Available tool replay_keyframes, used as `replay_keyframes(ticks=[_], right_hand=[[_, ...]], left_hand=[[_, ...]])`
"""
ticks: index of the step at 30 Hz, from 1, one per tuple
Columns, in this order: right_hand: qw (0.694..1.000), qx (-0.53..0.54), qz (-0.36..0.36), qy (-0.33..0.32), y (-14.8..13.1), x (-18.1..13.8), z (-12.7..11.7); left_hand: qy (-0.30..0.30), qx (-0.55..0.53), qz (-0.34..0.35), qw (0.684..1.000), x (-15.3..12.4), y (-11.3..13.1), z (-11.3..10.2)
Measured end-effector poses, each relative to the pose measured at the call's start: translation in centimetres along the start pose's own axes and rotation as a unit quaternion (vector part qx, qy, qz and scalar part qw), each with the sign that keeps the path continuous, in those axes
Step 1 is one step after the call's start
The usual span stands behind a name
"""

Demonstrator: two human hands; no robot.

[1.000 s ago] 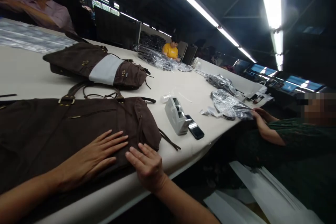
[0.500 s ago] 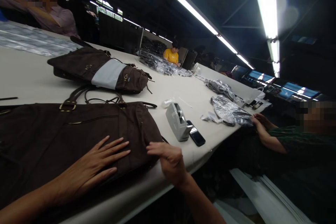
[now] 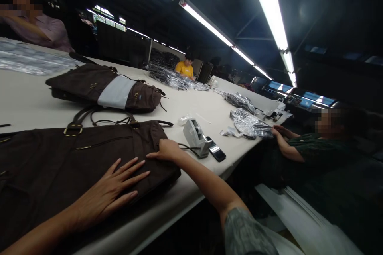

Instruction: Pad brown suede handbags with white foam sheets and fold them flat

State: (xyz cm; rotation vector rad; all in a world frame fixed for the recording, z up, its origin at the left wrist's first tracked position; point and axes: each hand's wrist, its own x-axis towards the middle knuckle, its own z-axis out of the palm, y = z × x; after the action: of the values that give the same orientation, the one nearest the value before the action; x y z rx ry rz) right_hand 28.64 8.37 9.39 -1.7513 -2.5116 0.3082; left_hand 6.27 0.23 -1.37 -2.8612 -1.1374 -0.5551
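Note:
A dark brown bag (image 3: 50,167) with brass fittings, carrying handles and a zip pocket lies along the near edge of the table. My left hand (image 3: 119,183) rests flat on its side, fingers spread. At the bag's right end, my right hand (image 3: 165,151) is closed on the upper edge, thumb on the near face; its other fingers are mostly hidden. Just behind lies another brown bag (image 3: 74,81) with buckled straps and a pale wrap (image 3: 116,91) round its middle.
A grey tape dispenser (image 3: 194,137) and a phone (image 3: 216,149) sit right of the near bag on the white table (image 3: 182,101). Plastic-wrapped goods (image 3: 251,123) lie beyond, by a co-worker's hands (image 3: 279,132). Clear plastic sheets (image 3: 32,57) cover the far left. Other people stand around the table.
My right hand has moved left and up onto the bag's end and closed on its edge. My left hand stays flat on the bag. The view has turned slightly right.

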Motion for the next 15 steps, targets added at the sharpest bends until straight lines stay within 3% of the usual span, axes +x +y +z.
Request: replay_keyframes(ticks=[1, 3, 8, 10, 12, 15], right_hand=[[0.999, -0.005, 0.003, -0.051, -0.3, 1.1, 0.4], [0.997, 0.007, -0.003, -0.080, -0.3, 2.4, 0.9], [0.999, 0.044, 0.000, -0.017, 0.2, 0.7, 1.2], [0.991, 0.127, -0.006, 0.035, 0.5, -1.1, 1.7], [0.948, 0.303, -0.009, 0.091, 0.8, -3.0, 2.9], [0.812, 0.577, -0.010, 0.088, 1.4, -5.8, 5.4]], left_hand=[[0.001, 0.011, -0.002, 1.000, -0.2, -0.1, 0.3], [0.002, 0.033, -0.002, 0.999, -0.4, -0.3, 0.8], [0.048, 0.065, 0.034, 0.996, -0.6, 0.2, 0.1], [0.068, 0.071, 0.057, 0.993, -0.9, 1.1, -0.6], [0.077, 0.076, 0.072, 0.992, -1.7, 2.4, -0.9], [0.080, 0.063, 0.047, 0.994, -3.8, 4.6, -0.3]])
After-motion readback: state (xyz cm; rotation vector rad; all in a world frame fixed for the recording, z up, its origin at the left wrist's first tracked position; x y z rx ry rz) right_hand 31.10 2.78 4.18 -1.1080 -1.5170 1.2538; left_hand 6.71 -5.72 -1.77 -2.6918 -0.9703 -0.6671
